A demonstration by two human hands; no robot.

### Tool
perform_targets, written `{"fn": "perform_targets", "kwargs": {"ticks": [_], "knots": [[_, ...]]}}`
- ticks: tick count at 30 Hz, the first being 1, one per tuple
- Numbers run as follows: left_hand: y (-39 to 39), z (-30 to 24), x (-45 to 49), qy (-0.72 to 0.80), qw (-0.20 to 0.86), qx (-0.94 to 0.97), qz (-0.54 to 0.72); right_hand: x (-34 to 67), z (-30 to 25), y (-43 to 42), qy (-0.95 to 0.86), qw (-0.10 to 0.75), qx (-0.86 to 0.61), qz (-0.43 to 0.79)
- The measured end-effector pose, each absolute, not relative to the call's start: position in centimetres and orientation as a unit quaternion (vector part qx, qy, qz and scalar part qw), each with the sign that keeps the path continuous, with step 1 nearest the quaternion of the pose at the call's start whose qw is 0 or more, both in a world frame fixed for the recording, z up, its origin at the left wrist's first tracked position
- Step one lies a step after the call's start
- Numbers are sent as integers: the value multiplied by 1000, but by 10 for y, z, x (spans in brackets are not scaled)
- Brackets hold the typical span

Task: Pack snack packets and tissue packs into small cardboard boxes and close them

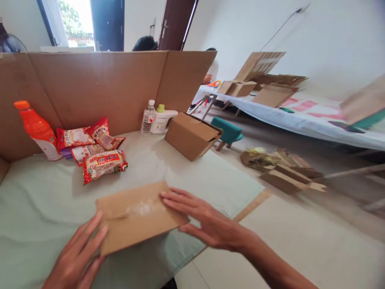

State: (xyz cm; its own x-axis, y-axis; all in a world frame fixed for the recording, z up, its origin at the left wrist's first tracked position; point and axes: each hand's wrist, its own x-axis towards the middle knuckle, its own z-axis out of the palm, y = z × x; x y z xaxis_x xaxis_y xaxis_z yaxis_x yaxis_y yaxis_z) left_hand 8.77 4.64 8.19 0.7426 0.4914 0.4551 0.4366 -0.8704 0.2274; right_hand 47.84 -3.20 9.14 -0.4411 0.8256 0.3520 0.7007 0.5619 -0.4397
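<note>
A cardboard box with a strip of clear tape across its top is at the near side of the cloth-covered table. My left hand presses its fingers along the box's left edge. On the opposite side, my right hand grips the right edge, fingers on top and thumb lower down. The box is held between both hands, slightly tilted; whether its underside touches the cloth is hidden. Beyond it lie several red snack packets beside an orange bottle.
A tall cardboard screen stands along the table's far side. Before it are a clear water bottle, a white jug and another cardboard box. A teal stool and cardboard scraps are on the floor at right.
</note>
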Motion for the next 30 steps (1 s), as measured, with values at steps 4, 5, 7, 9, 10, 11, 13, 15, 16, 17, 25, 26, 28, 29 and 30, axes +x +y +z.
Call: {"fn": "perform_targets", "kwargs": {"ticks": [4,5,7,9,10,11,13,15,16,17,25,26,28,29,30], "knots": [[103,96,225,124,125,963,206,555,80,-78,-733,292,-610,73],[114,96,262,100,132,967,191,572,78,-90,-698,297,-649,61],[128,96,337,51,136,974,172,606,72,-115,-623,303,-720,36],[132,97,407,13,127,979,157,634,65,-137,-547,307,-779,5],[132,98,438,-1,118,982,150,646,61,-146,-511,308,-802,-10],[130,99,467,-12,108,984,142,658,57,-153,-480,308,-821,-25],[128,101,515,-25,83,988,129,676,49,-162,-435,308,-844,-53],[127,102,549,-28,58,991,118,690,41,-164,-411,306,-855,-81],[128,103,561,-27,47,992,115,696,37,-162,-404,305,-857,-93],[130,103,571,-25,36,993,112,700,34,-159,-399,304,-859,-105],[139,111,574,15,7,992,127,712,29,-107,-393,251,-872,-149],[135,109,565,19,9,991,129,713,29,-106,-399,244,-872,-142],[123,103,536,16,16,992,121,716,29,-107,-413,229,-873,-125],[117,98,517,7,22,993,113,718,27,-110,-419,220,-872,-122],[112,93,495,-6,29,994,103,721,26,-112,-436,209,-867,-121]]}}
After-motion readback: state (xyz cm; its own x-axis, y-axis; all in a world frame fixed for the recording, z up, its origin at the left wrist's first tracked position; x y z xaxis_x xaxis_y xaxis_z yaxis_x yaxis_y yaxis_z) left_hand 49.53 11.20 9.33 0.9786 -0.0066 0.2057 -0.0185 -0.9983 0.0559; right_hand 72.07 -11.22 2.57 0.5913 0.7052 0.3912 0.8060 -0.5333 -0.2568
